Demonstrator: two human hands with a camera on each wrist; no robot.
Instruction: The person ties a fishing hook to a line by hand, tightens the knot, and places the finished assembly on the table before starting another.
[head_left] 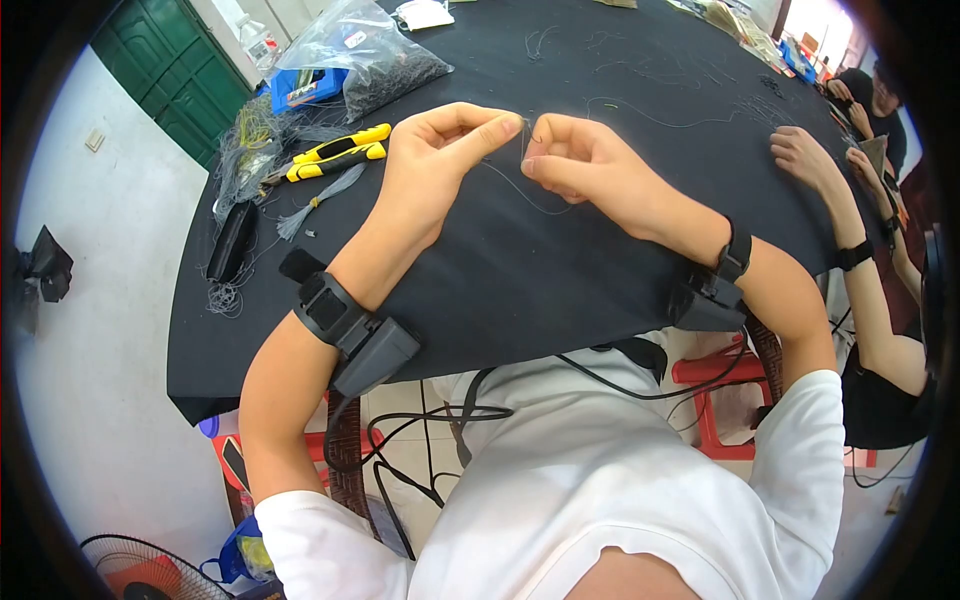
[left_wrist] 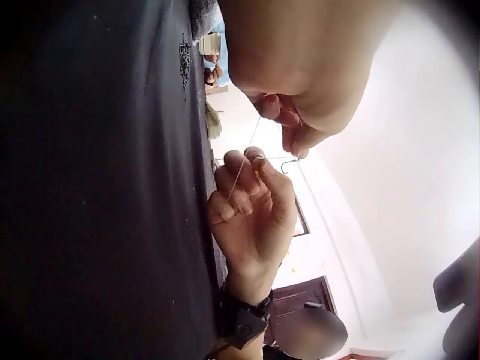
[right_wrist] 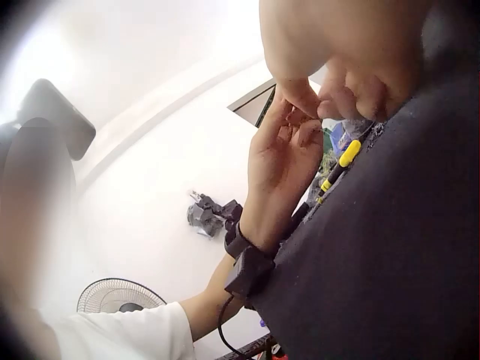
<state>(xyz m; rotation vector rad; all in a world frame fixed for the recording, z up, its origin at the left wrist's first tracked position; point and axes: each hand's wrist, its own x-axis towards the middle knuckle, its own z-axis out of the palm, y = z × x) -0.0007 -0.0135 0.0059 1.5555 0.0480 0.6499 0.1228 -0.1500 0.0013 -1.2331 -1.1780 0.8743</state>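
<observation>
Above the dark tabletop, my left hand [head_left: 435, 150] pinches a small fish hook [left_wrist: 283, 166] between thumb and forefinger; the hook's bend sticks out past the fingertips in the left wrist view. My right hand [head_left: 595, 165] faces it, a short gap away, with curled fingers pinching a thin clear fishing line [left_wrist: 241, 171]. The line runs taut between both hands and crosses in front of the right fingers. A loose length of line hangs in a curve below the hands in the head view. The fingers hide the hook's shank in the right wrist view.
Yellow-black pliers [head_left: 340, 152] lie left of my left hand, near a bundle of cut line [head_left: 320, 202] and a black tool [head_left: 232, 242]. Behind them stands a plastic bag [head_left: 385, 70] of small dark pieces. Another person's hand [head_left: 803, 158] is at the right.
</observation>
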